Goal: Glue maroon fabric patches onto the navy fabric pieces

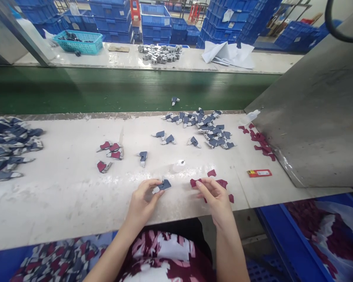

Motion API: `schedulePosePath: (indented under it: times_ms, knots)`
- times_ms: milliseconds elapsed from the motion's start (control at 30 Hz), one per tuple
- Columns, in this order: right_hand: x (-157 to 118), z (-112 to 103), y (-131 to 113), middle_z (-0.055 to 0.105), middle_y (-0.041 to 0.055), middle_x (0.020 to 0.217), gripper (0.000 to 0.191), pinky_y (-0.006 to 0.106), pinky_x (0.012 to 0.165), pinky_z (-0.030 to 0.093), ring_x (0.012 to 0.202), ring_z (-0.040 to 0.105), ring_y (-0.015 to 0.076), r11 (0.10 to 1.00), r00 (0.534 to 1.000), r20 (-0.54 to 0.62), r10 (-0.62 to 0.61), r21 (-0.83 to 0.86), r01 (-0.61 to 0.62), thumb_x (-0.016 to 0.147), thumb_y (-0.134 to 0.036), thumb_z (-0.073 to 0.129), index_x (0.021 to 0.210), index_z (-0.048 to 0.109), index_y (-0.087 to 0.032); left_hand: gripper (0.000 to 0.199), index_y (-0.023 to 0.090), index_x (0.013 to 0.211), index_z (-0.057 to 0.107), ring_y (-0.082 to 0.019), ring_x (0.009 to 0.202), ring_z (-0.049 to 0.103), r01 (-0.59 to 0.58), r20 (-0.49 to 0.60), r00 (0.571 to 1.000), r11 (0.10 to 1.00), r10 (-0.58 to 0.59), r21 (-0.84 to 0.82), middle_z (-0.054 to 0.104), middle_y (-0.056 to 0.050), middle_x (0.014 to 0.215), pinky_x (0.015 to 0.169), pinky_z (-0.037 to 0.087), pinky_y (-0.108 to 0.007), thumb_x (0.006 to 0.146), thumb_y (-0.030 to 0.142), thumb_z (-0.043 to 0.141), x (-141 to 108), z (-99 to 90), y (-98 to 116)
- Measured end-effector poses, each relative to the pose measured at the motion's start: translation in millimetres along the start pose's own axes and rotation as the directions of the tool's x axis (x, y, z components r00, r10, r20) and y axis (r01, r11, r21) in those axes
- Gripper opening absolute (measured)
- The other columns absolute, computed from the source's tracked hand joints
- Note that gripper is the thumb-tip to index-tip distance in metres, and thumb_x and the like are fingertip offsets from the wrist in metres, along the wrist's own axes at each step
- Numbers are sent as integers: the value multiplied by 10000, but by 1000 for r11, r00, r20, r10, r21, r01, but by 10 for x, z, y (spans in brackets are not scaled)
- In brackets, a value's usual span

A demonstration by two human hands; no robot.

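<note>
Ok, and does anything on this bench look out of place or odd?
Two strays, perhaps: one blue-and-grey part lies alone on the green belt, apart from the similar pile on the bench; and a dark piece sits outside the turquoise basket holding other dark pieces.

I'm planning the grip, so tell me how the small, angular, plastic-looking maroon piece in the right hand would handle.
The maroon piece is probably stiff, showing no obvious sag in the right hand. It seems light, being small and merely pinched. Its angular outline suggests it would slide, not roll, if pushed.
</note>
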State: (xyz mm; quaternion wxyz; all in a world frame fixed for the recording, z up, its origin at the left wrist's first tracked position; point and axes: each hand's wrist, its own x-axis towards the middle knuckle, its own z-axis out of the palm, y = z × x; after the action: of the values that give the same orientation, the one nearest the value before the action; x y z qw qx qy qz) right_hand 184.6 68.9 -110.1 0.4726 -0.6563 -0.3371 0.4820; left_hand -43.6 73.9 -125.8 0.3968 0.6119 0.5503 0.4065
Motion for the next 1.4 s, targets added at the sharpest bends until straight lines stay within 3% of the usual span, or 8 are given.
schedulePosePath:
  times_ms: [200, 333, 400, 500, 600, 833, 1100, 1400]
  knots:
    - [382, -485, -111, 749, 96, 849, 556, 339, 604, 577, 717, 712, 228, 991, 963, -242, -120, -79, 104, 655, -580, 819, 989, 700, -152, 129, 228, 1020, 692, -249, 1079, 686, -79, -13, 997, 991, 81, 110, 705, -86, 1065, 942, 582, -414, 907, 234, 631, 1, 19, -46]
    - [700, -965, -230, 668, 195, 1181, 682, 530, 896, 532, 1069, 648, 345, 818, 661, -575, -481, -566, 103, 838, -629, 606, 1287, 626, -115, 128, 233, 1038, 679, -284, 1183, 615, -168, -4, 985, 957, 173, 237, 722, -85, 1087, 990, 548, -478, 927, 219, 615, 10, 31, -66]
    - [755, -1035, -202, 648, 214, 1190, 670, 575, 945, 485, 1092, 613, 375, 657, 702, -433, -565, -751, 65, 848, -612, 603, 1299, 636, -117, 152, 239, 1062, 681, -296, 1215, 584, -211, 4, 976, 932, 219, 296, 724, -85, 1123, 1015, 524, -508, 940, 212, 594, 22, 35, -78]
    - [751, -945, -71, 671, 140, 1108, 449, 493, 911, 510, 1037, 623, 316, 512, 859, 31, -512, -791, 334, 899, -533, 568, 1197, 719, -233, 239, 245, 1158, 674, -298, 1203, 595, -242, 54, 970, 908, 238, 343, 713, -93, 1179, 1009, 528, -502, 938, 214, 586, 71, -26, -73]
    - [739, -829, 40, 668, 87, 1085, 292, 428, 904, 517, 1038, 622, 273, 464, 848, 280, -450, -738, 490, 929, -449, 559, 1086, 763, -310, 311, 236, 1233, 643, -286, 1140, 651, -261, 155, 963, 909, 221, 325, 715, -102, 1196, 976, 552, -464, 926, 274, 610, 216, -218, 23]
    - [810, -828, 69, 650, 76, 1139, 275, 429, 908, 529, 1092, 606, 279, 458, 811, 367, -456, -685, 567, 927, -418, 584, 1142, 744, -361, 303, 205, 1203, 642, -265, 1102, 670, -274, 146, 962, 839, 232, 471, 724, -83, 1200, 962, 535, -414, 948, 343, 553, 1438, -674, 433]
    - [837, -613, 170, 679, 81, 955, 282, 389, 803, 565, 931, 645, 247, 396, 702, 412, -581, -611, 685, 988, -419, 506, 1048, 758, -308, 337, 96, 1183, 620, -337, 1141, 615, -55, 3, 997, 698, 75, 714, 708, -193, 1138, 962, 484, -419, 885, 253, 638, 3274, -326, 198]
    - [790, -504, 164, 698, 86, 835, 414, 361, 712, 549, 798, 674, 235, 361, 694, 294, -657, -685, 633, 1045, -430, 350, 867, 666, -230, 275, 119, 1098, 683, -319, 1129, 608, -87, 21, 994, 686, 104, 722, 729, -166, 1092, 983, 450, -417, 870, 119, 530, 3412, -227, 7]
